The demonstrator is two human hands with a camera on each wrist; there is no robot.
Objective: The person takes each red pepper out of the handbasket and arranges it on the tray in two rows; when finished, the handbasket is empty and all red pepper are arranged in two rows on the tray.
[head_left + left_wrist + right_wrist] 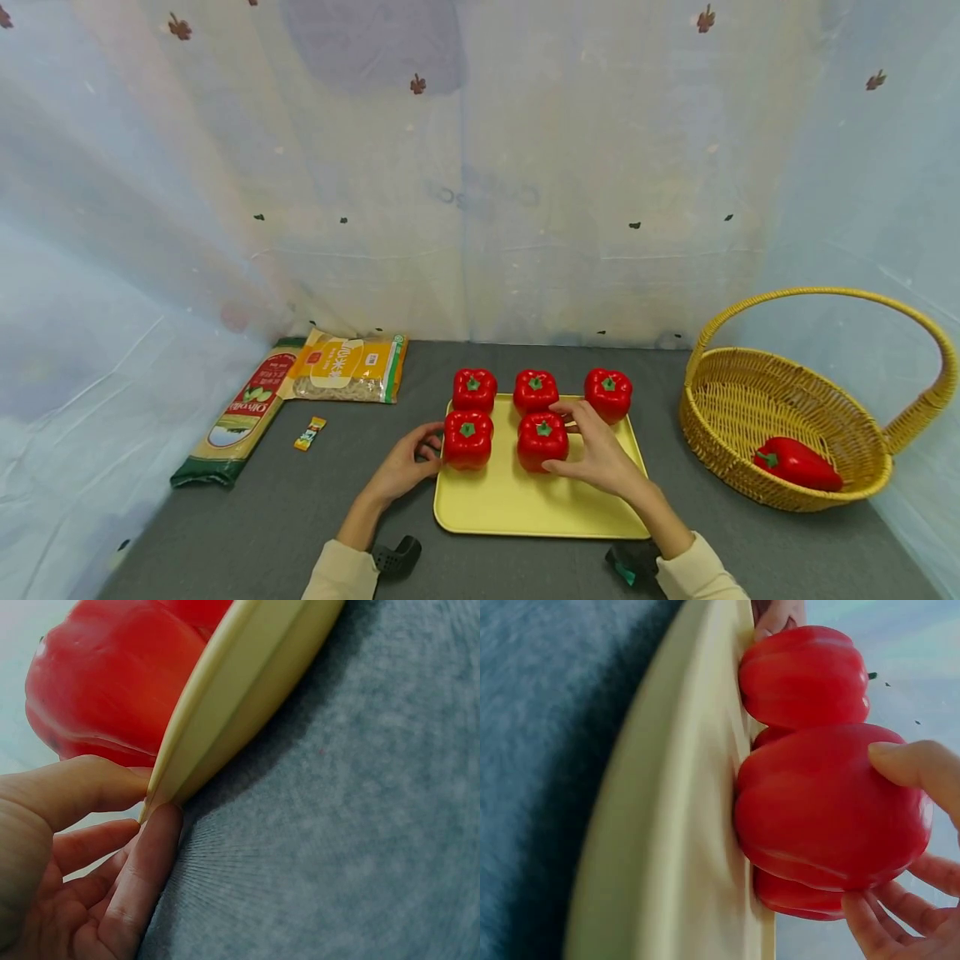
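A yellow tray (517,510) holds several red bell peppers in two rows, three at the back and two in front. My right hand (600,458) grips the front right bell pepper (536,457), thumb on its near side and fingers around the far side. In the right wrist view this held pepper (825,810) stands upright, close over the tray. At the tray's left edge, my left hand (408,468) pinches the rim (202,727) between thumb and fingers. Right beside it sits the front left bell pepper (467,446).
To the right stands a yellow wicker basket (720,471) with a tall handle and a long red pepper (798,464) inside. At the back left lie a grain bag (341,367), a green-and-gold package (240,417) and a small packet (309,433). A pale curtain (465,250) hangs behind the table.
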